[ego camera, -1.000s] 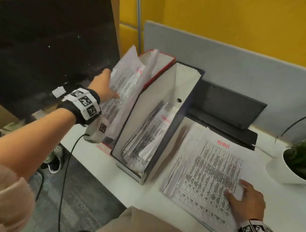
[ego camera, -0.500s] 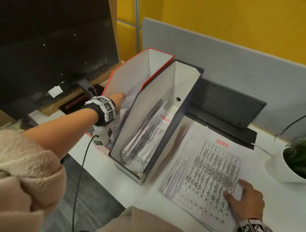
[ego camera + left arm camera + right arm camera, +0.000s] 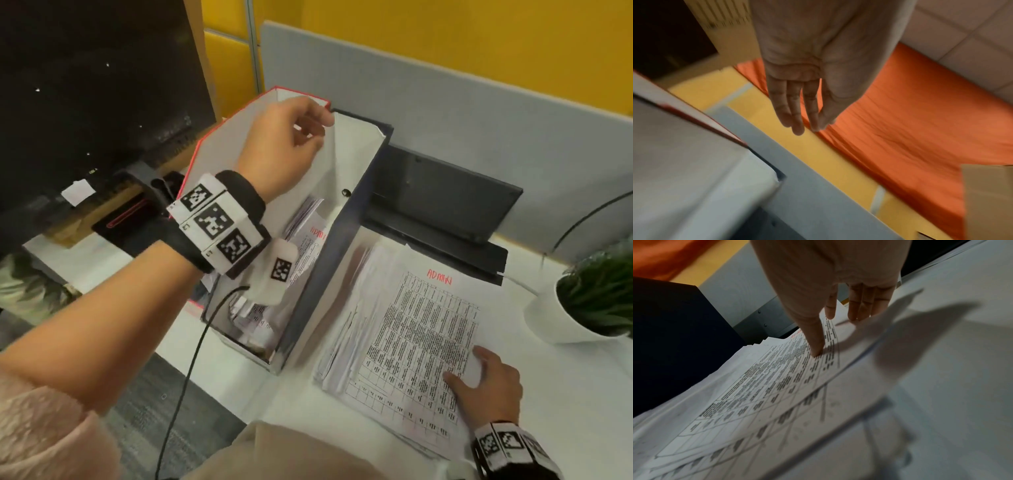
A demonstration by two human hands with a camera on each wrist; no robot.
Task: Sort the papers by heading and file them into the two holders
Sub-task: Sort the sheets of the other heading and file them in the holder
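Papers remain stacked on the desk beside the dark holder, "ADMIN" heading and long axis pointing away from the person. Some are filed in that holder; many are left. Right hand rests open on the stack, thumb pressing; left hand hangs relaxed and empty above the red holder.

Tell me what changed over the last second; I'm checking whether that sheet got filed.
The left hand let go of the sheet it held inside the red-edged holder and rose out above it, empty. The right hand stayed pressing on the paper stack; the dark holder did not move.
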